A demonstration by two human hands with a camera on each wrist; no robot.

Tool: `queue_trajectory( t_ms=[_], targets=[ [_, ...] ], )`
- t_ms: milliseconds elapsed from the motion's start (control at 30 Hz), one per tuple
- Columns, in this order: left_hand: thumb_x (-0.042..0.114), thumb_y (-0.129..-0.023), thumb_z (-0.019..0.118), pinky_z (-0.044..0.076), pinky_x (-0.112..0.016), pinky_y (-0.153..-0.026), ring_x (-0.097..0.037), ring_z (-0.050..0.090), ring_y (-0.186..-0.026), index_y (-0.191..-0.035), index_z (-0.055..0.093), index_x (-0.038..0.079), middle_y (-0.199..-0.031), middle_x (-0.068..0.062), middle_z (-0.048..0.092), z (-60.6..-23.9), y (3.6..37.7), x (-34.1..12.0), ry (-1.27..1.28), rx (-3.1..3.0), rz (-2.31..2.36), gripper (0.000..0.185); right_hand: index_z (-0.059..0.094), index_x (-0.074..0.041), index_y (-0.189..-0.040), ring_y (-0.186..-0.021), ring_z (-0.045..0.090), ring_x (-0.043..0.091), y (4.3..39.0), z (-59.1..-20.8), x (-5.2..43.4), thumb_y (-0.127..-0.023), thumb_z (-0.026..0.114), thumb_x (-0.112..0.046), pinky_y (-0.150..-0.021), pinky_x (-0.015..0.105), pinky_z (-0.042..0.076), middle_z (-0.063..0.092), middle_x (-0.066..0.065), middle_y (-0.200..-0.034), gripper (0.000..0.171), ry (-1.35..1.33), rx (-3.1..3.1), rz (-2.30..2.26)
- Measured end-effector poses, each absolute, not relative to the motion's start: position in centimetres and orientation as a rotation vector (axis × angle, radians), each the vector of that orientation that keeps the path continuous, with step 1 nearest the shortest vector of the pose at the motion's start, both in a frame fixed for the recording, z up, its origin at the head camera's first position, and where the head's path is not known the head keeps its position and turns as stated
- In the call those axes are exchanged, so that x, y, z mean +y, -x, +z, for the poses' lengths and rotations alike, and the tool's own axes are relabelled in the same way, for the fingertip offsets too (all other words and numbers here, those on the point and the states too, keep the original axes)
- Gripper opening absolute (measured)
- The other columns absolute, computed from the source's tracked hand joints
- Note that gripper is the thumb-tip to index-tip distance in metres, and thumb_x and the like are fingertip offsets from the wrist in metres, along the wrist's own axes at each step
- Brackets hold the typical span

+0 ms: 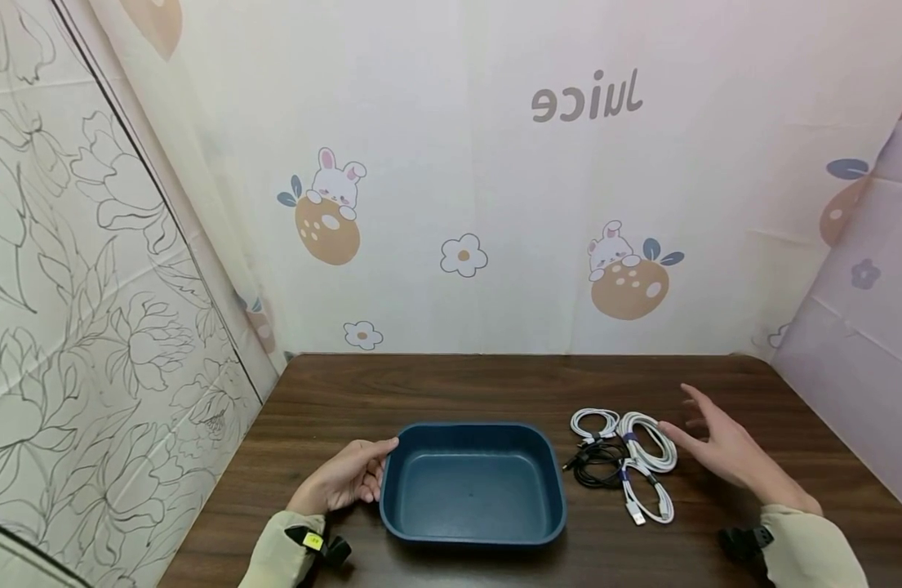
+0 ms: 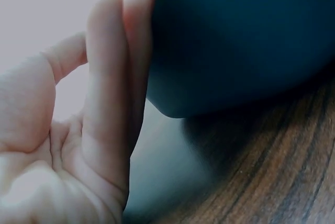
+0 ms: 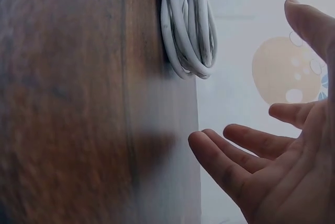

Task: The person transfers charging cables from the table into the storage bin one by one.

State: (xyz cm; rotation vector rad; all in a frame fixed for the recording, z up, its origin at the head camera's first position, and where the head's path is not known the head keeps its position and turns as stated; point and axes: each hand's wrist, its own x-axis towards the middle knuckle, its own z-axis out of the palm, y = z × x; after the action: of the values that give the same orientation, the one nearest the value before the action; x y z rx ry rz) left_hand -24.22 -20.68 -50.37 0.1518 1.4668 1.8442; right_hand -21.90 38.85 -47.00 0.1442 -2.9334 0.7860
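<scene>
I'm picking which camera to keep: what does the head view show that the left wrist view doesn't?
Only the head view shows the right hand, open beside the coiled cables, and the printed backdrop. Only the left wrist view shows the fingertips up close, pressed against the tray's outer wall. Both show the left hand, the blue tray and the wooden table.

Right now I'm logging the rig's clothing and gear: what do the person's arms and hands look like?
Both hands, left hand and right hand, are bare. Each arm wears a pale cream sleeve with a gathered cuff. A black wrist clip sits at the left cuff, bearing a small yellow tag; another black clip sits at the right.
</scene>
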Motion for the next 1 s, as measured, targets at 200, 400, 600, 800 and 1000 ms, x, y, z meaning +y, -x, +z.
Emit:
queue_trajectory(
  t_ms=[200, 400, 600, 800, 1000],
  targets=[
    [0.043, -0.109, 0.049, 0.054, -0.016, -0.046, -0.006, 0.065, -0.048, -0.070, 0.065, 0.014, -0.059, 0.002, 0.065, -50.45, 24.15, -20.68, -0.163, 1.469, 1.845, 0.051, 0.020, 0.007, -0.158, -0.111, 0.063, 0.053, 21.92, -46.95, 38.68, -0.101, 0.059, -0.050, -0.083, 0.067, 0.053, 0.051, 0.040, -0.136, 0.089, -0.153, -2.959, 0.769],
    [0.046, -0.108, 0.048, 0.054, -0.017, -0.046, -0.006, 0.065, -0.047, -0.068, 0.065, 0.015, -0.058, 0.003, 0.065, -50.52, 24.14, -20.64, -0.165, 1.462, 1.844, 0.053, 0.027, 0.007, -0.155, -0.106, 0.067, 0.047, 21.79, -47.03, 38.64, -0.101, 0.059, -0.050, -0.079, 0.061, 0.056, 0.056, 0.036, -0.133, 0.085, -0.158, -2.979, 0.755],
    [0.047, -0.108, 0.048, 0.054, -0.018, -0.046, -0.006, 0.064, -0.047, -0.067, 0.065, 0.015, -0.058, 0.003, 0.065, -50.62, 23.99, -20.72, -0.157, 1.463, 1.839, 0.055, 0.034, 0.006, -0.152, -0.105, 0.068, 0.041, 21.71, -47.30, 38.39, -0.102, 0.059, -0.049, -0.077, 0.057, 0.057, 0.061, 0.029, -0.128, 0.079, -0.181, -2.998, 0.769],
    [0.047, -0.108, 0.048, 0.055, -0.018, -0.047, -0.005, 0.064, -0.046, -0.069, 0.065, 0.015, -0.058, 0.003, 0.066, -50.77, 24.09, -20.65, -0.171, 1.437, 1.860, 0.054, 0.039, 0.004, -0.150, -0.103, 0.070, 0.038, 21.85, -47.46, 38.39, -0.102, 0.061, -0.046, -0.074, 0.051, 0.057, 0.065, 0.025, -0.123, 0.072, -0.188, -2.992, 0.788],
    [0.047, -0.108, 0.048, 0.055, -0.018, -0.046, -0.006, 0.065, -0.046, -0.066, 0.063, 0.015, -0.057, 0.003, 0.066, -50.79, 24.29, -20.36, -0.162, 1.440, 1.847, 0.054, 0.044, 0.002, -0.147, -0.101, 0.070, 0.035, 21.71, -47.66, 38.47, -0.101, 0.063, -0.044, -0.072, 0.042, 0.056, 0.067, 0.019, -0.119, 0.067, -0.202, -2.976, 0.801]
  ],
)
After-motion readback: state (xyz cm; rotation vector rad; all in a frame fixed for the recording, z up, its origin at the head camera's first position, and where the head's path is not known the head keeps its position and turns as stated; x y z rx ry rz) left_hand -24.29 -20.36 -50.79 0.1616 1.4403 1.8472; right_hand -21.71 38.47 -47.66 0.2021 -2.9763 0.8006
